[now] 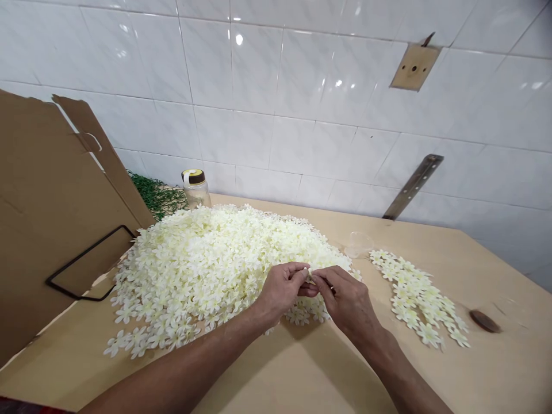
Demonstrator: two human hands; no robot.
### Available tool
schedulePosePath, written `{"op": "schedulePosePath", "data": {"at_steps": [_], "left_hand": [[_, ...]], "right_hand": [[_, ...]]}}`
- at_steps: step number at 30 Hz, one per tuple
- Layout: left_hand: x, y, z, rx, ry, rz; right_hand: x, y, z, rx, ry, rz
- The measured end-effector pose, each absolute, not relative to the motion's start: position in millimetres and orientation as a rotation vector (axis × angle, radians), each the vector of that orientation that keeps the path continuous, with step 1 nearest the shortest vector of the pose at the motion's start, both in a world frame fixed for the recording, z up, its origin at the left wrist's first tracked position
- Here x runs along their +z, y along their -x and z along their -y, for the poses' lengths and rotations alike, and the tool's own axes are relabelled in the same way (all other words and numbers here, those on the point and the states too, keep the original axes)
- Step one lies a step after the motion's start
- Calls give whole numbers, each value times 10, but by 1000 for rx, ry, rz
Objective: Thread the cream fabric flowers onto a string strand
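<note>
A big mound of white artificial flowers (pixel 215 253) with pale yellow-green centres spreads over the table. In front of its right side, my left hand (pixel 284 287) and my right hand (pixel 345 293) meet with fingertips nearly touching. Both are closed in a pinch around a small pale piece (pixel 307 276), mostly hidden by the fingers; I cannot tell its exact kind. To the right of my hands lies a separate strip of overlapping white flowers (pixel 416 299), flat on the tabletop.
A cardboard box (pixel 56 218) with a black wire frame (pixel 86 259) stands at the left. Behind the mound are green netting (pixel 157 195) and a clear jar (pixel 197 192). A clear plastic piece (pixel 359 244) and a dark oval object (pixel 485 321) lie right. A metal bracket (pixel 411 187) leans against the tiled wall.
</note>
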State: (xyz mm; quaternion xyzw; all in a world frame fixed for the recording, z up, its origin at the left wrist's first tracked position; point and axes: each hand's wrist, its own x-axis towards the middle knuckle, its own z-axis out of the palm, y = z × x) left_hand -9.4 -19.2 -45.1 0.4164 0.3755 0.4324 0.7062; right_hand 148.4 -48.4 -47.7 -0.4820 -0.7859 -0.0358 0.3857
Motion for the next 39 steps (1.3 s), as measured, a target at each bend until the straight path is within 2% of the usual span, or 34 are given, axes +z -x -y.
{"op": "schedulePosePath", "data": {"at_steps": [17,27,39], "left_hand": [[-557,99,196,907,-1084,-797],[-475,98,190,951,-1041,-816],[-602,117,205,962,-1179,-876]], "right_hand": [[-486,-1476,513,-167,1327,2025],[-458,-1470,507,23,1342,1843],[-461,-1461,522,-159,1281,1956]]}}
